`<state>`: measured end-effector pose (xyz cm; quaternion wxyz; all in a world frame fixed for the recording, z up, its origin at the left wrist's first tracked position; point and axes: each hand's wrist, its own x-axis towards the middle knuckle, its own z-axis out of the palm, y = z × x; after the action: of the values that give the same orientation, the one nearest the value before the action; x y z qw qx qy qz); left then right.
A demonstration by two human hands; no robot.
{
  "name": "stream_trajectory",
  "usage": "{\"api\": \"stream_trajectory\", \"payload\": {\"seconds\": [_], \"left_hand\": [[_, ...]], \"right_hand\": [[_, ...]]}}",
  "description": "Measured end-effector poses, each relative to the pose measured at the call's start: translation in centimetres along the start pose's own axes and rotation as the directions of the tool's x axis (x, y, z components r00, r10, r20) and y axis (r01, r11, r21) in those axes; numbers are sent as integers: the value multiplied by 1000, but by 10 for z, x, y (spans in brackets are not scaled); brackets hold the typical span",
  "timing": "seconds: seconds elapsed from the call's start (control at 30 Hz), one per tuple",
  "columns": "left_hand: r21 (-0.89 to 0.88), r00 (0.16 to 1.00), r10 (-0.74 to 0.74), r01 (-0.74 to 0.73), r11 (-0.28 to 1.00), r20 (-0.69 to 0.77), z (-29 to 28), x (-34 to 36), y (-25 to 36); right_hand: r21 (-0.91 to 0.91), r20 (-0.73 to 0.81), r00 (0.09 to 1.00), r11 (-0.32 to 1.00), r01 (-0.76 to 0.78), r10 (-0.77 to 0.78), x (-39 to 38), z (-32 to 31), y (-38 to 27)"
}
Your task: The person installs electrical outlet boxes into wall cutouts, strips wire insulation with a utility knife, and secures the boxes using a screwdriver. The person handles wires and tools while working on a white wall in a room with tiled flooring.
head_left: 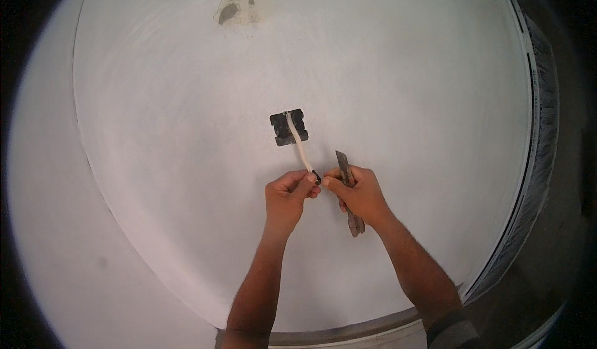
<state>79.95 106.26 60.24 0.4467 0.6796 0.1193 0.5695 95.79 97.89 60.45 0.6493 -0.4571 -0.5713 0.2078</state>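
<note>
The left hand (290, 190) pinches the end of a white cable (298, 142) hanging from a dark hole (288, 127) in the middle of the white wall (155, 131), the right hand (357, 193) grips what may be a knife (348, 193), so next comes careful trimming.

The wall (186, 131) is matt white paint, smooth but for a rough, chipped plaster patch (237, 10) near its top edge, the cable (298, 142) from the dark box opening (288, 127) looks like smooth cream plastic, and the knife (348, 193) shows dull, worn metal.
</note>
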Motion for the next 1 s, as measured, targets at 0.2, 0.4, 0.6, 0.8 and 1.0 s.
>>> {"api": "stream_trajectory", "payload": {"seconds": [0.2,0.4,0.6,0.8,1.0], "left_hand": [[44,995,93,-95,995,37,-16,-3,-8],[146,996,89,-87,986,-12,-13,-6,-7],[31,994,103,-102,994,-30,-21,-5,-24],[15,984,175,-175,984,32,-15,-7,-14],[-30,927,373,-372,928,34,-27,7,20]], "right_hand": [[-95,142,990,995,10,3,11,10,-26],[-182,209,974,982,-46,84,33,6,-20],[-208,255,962,977,-47,101,38,10,-30],[-348,173,980,937,-36,102,31,15,-42],[-47,109,993,997,58,-53,18,34,-69]]}}
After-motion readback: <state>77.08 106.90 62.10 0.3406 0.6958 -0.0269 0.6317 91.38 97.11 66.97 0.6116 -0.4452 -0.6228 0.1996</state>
